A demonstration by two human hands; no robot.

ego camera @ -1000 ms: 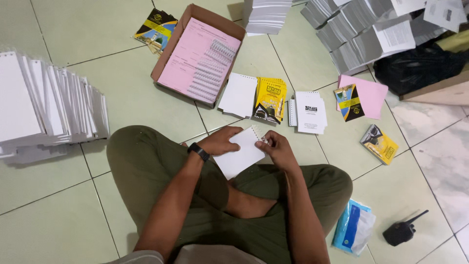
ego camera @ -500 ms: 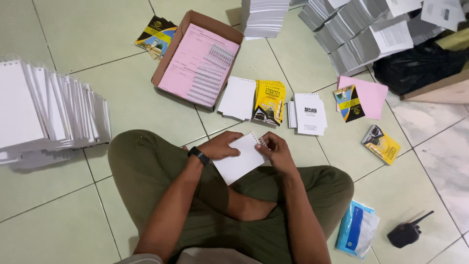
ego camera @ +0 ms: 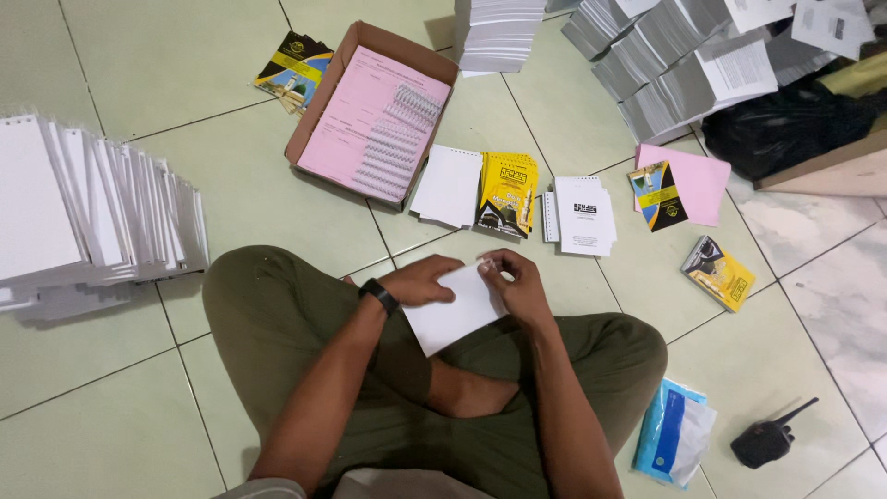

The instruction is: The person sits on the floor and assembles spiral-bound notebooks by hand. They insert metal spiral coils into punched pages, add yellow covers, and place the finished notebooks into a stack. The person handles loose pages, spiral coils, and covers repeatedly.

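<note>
Hands: left hand [ego camera: 423, 282] is lying flat, fingers pressing down on the top of a white paper block [ego camera: 455, 310]; right hand [ego camera: 519, 285] is curling over the block's far right corner, fingertips pinching at its top edge.
Paper block: it is resting over the crossed legs, tilted, its near corner sticking out free below both hands.
Wrist: a black watch [ego camera: 379, 295] is sitting on the left wrist.
Open room: bare green tile floor [ego camera: 111, 407] is lying to the left of the knee and again between the right knee and a black handheld radio [ego camera: 765, 442].
Near edges: a blue and white plastic packet [ego camera: 677, 434] is lying just beside the right knee.
Ahead of the hands: a white pad [ego camera: 448, 185], a yellow booklet [ego camera: 507, 194] and a spiral-bound white booklet [ego camera: 582, 214] are lying side by side in a row.
Container: an open cardboard box [ego camera: 314, 120] is holding pink sheets [ego camera: 351, 129] with white spiral bindings [ego camera: 397, 139] on top.
Left side: a leaning row of white bound pads [ego camera: 92, 212] is standing well apart from the hands.
Far side: grey paper stacks [ego camera: 665, 65] are crowding the top edge.
</note>
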